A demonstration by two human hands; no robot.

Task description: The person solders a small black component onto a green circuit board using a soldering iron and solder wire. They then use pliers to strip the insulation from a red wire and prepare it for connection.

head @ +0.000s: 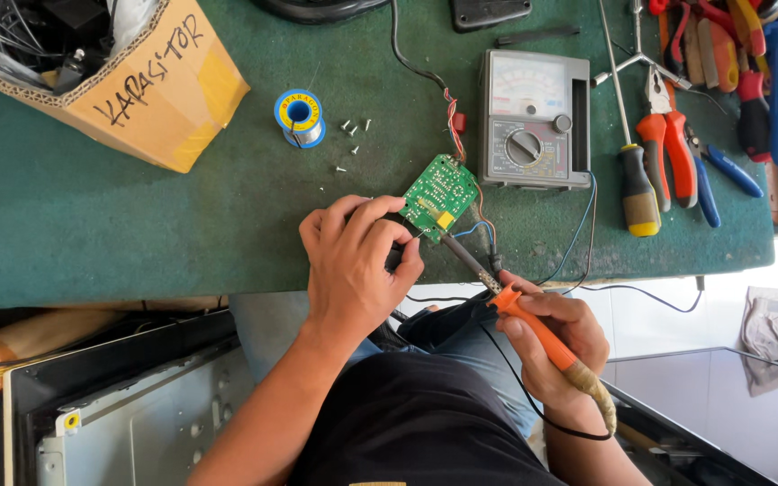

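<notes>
My left hand grips the lower left edge of a small green circuit board and holds it tilted above the green table mat. Coloured wires run from the board. My right hand holds an orange-handled soldering iron. The iron's dark tip points up-left and reaches the board's lower edge next to a yellow part.
An analogue multimeter lies just right of the board. A solder spool and loose screws lie to the upper left, beside a cardboard box. Screwdrivers and pliers crowd the right side. An opened metal chassis sits at the lower left.
</notes>
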